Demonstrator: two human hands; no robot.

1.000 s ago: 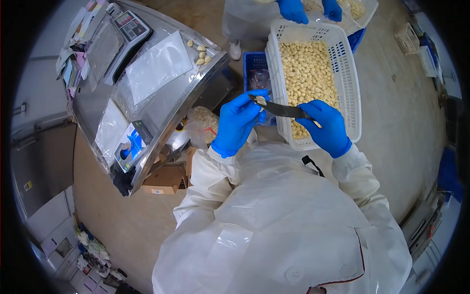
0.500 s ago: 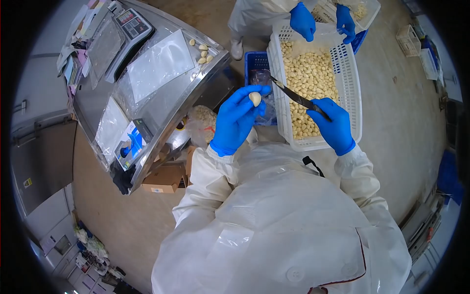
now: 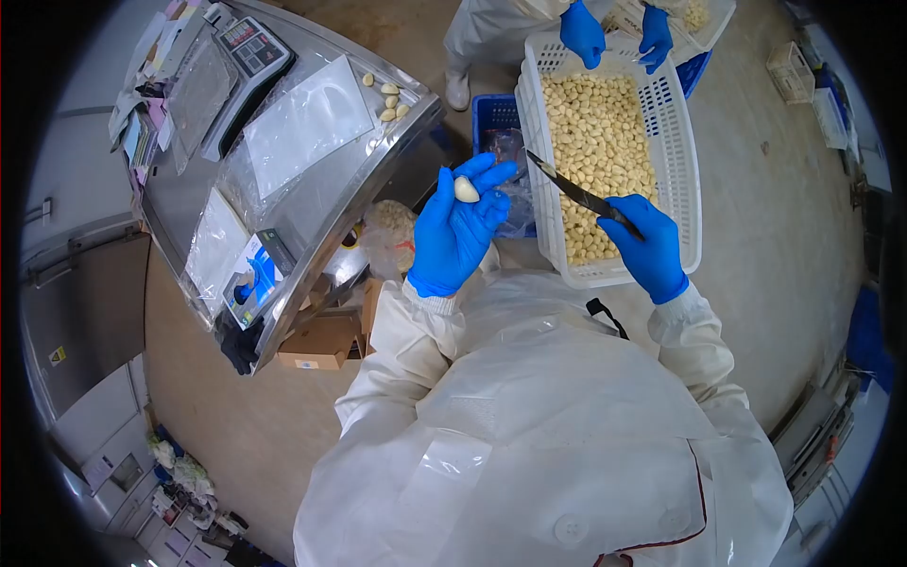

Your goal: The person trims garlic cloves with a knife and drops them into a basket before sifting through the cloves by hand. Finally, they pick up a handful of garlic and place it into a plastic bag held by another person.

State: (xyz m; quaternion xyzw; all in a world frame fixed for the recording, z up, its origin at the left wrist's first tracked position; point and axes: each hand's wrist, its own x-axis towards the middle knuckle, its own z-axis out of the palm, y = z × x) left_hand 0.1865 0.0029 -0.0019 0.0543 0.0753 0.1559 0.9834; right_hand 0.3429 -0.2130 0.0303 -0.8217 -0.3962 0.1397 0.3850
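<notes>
My left hand (image 3: pixel 453 231), in a blue glove, is turned palm up with a pale garlic clove (image 3: pixel 466 190) resting at the base of its fingers, between thumb and fingers. In my gloved right hand (image 3: pixel 647 244) is the handle of a dark-bladed knife (image 3: pixel 588 197), its blade pointing up and left over the crate. Beneath the knife, a white perforated crate (image 3: pixel 675 137) holds many pale cloves (image 3: pixel 600 132). A co-worker's two blue-gloved hands are at the crate's far edge.
On the left stands a metal table (image 3: pixel 345 194) with a scale (image 3: pixel 255 52), plastic bags, papers and several loose cloves (image 3: pixel 390 89). A blue crate (image 3: pixel 494 111) is left of the white one. Cardboard boxes (image 3: pixel 321 342) lie under the table.
The clove has shifted from my left fingertips down toward the palm, and the hand has opened more. The co-worker's hands have moved slightly, and a clear sheet over the cloves no longer shows.
</notes>
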